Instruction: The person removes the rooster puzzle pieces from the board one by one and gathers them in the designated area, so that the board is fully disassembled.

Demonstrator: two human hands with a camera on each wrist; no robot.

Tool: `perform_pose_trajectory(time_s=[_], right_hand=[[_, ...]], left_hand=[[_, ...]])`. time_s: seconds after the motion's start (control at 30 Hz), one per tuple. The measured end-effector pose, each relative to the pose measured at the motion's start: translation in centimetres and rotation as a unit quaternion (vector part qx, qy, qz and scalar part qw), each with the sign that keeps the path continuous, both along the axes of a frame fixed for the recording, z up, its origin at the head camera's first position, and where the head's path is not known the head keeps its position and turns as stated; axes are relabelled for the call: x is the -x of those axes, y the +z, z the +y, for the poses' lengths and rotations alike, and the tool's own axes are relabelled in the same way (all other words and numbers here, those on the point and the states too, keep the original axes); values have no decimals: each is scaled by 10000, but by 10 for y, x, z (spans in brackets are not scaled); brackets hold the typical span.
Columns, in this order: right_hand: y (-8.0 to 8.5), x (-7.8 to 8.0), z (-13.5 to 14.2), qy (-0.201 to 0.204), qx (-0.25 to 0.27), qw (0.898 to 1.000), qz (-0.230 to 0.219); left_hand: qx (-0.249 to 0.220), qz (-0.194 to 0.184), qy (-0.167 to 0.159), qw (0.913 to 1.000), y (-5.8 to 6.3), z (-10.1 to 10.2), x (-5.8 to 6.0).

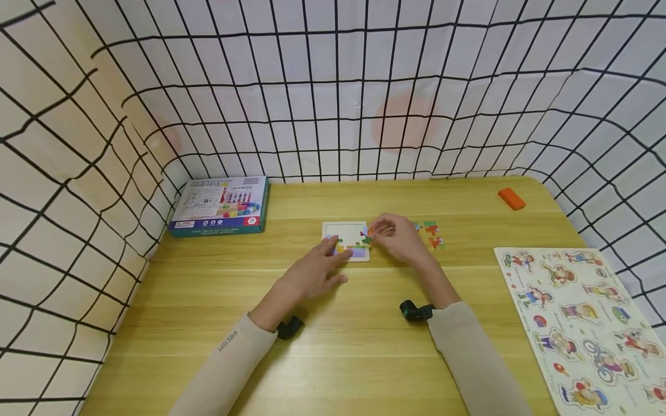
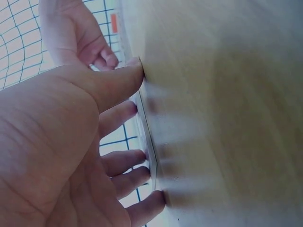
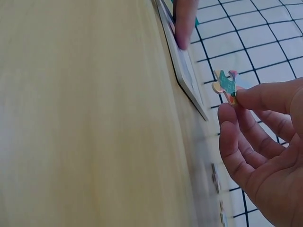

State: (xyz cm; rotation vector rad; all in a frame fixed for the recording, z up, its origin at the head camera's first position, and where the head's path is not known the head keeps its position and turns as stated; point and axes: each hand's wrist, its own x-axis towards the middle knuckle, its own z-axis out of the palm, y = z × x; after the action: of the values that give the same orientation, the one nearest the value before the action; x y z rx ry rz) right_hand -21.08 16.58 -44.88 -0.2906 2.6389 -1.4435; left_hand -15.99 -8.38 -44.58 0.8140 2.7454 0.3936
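A small jigsaw tray (image 1: 344, 223) with a pale rim lies on the table, with several pieces fitted along its lower part. My left hand (image 1: 312, 273) rests on its lower left side, fingers spread and fairly straight. Above the tray's right edge, my right hand (image 1: 400, 238) pinches a jigsaw piece (image 3: 227, 84) between thumb and fingertips. That piece shows green and orange in the right wrist view and is lifted off the tray. Several loose jigsaw pieces (image 1: 433, 230) lie just right of the right hand, partly hidden by it.
A boxed bead set (image 1: 218, 202) lies at the back left. An orange block (image 1: 512, 199) is at the back right. A large picture board (image 1: 564, 289) covers the right front. White cloth with a black grid (image 1: 348, 98) encloses the table's back and sides.
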Motion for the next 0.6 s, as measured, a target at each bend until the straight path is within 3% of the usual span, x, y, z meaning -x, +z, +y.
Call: perform_pose_trajectory(time_s=[0.33, 0.6], right_hand=[[3, -1, 29, -263, 149, 9995, -136], [5, -3, 53, -426, -306, 9986, -99]], left_hand=[[49, 284, 244, 9993, 7, 7, -10], [439, 499, 321, 9973, 9, 11, -13]])
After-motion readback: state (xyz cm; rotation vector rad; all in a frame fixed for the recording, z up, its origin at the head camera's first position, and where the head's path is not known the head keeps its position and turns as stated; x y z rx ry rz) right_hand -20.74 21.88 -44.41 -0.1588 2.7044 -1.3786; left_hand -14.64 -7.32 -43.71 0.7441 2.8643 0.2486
